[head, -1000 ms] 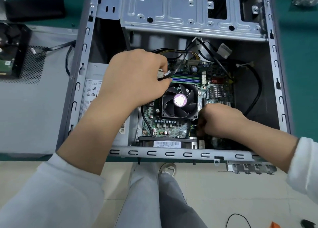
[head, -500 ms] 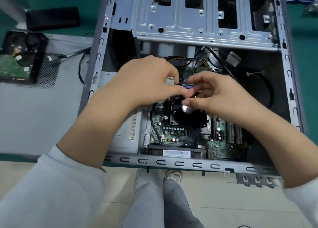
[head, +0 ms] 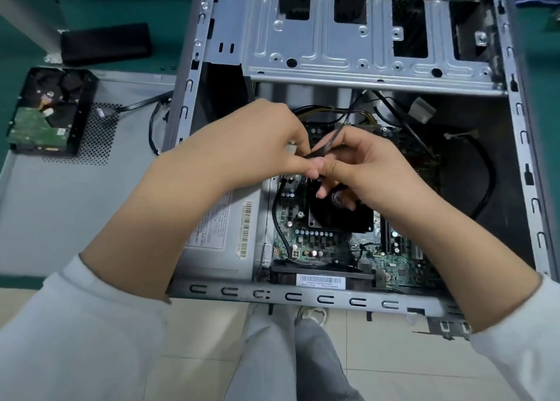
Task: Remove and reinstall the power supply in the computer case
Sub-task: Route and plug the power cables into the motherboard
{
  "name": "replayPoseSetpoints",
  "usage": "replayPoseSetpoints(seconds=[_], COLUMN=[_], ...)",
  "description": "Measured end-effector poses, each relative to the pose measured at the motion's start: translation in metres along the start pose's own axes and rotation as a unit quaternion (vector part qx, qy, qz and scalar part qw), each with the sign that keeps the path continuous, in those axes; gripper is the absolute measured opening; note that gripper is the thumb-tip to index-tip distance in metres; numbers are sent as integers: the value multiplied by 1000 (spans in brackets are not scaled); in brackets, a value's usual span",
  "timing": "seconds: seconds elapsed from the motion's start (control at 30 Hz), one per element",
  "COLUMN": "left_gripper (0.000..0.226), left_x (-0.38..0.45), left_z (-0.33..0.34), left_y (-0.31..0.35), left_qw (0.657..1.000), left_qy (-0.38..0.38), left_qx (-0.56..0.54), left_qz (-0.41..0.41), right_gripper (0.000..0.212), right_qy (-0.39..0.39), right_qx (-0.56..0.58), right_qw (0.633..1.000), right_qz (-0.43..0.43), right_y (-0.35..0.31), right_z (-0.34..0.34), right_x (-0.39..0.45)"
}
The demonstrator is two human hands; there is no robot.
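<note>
Over the middle of the open computer case [head: 515, 188], both hands are brought together above the black CPU fan [head: 339, 216]. A white connector [head: 290, 150] is gripped in the curled fingers of the left hand [head: 257, 146], only a small part of it being visible past the knuckles. A thin black cable [head: 328, 141] is pinched between the thumb and fingers of the right hand [head: 372, 170]; it runs up and away toward the far side of the case, where a yellow-and-black bundle of wires [head: 333, 111] is seen. The thumbs of the two hands are pressed close together, touching or nearly so; whether the cable and the connector are joined cannot be told.

The power supply [head: 218, 237] is seated in the near left corner of the case, its grey top with a printed label and barcode partly covered by the left forearm. The green motherboard [head: 306, 240] is laid just to its right, under the fan. A metal drive cage [head: 363, 46] spans the far end of the case.

On the green surface [head: 121, 13] to the left, a grey side panel [head: 45, 203] is laid flat, and a hard drive [head: 51, 110] is rested on its far part. A black block [head: 106, 43] is set beyond it.
</note>
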State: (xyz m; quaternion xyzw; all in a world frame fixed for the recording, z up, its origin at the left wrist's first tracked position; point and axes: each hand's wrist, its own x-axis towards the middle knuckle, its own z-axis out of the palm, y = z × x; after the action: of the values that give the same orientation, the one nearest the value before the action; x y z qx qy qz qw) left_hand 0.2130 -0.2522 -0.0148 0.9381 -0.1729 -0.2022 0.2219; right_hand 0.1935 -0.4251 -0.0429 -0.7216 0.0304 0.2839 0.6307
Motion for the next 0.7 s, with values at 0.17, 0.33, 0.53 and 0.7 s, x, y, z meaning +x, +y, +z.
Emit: replayPoseSetpoints(seconds=[0.17, 0.33, 0.53, 0.7], left_gripper=[19, 27, 28, 29], left_x=[-3, -12, -14, -13], left_z=[-2, 3, 12, 12], left_y=[-6, -13, -10, -9], left_qw=[999, 992, 978, 976], left_qy=[32, 119, 189, 199], left_qx=[30, 7, 47, 52], left_qz=[-19, -51, -67, -65], right_gripper=[14, 15, 16, 10], right_qy=[16, 21, 11, -19], right_qx=[8, -5, -219, -431], right_qw=[999, 999, 973, 885], right_qz=[32, 38, -66, -174], right_y=[1, 1, 4, 0], right_z=[-5, -10, -4, -5], right_x=[-1, -1, -3, -13])
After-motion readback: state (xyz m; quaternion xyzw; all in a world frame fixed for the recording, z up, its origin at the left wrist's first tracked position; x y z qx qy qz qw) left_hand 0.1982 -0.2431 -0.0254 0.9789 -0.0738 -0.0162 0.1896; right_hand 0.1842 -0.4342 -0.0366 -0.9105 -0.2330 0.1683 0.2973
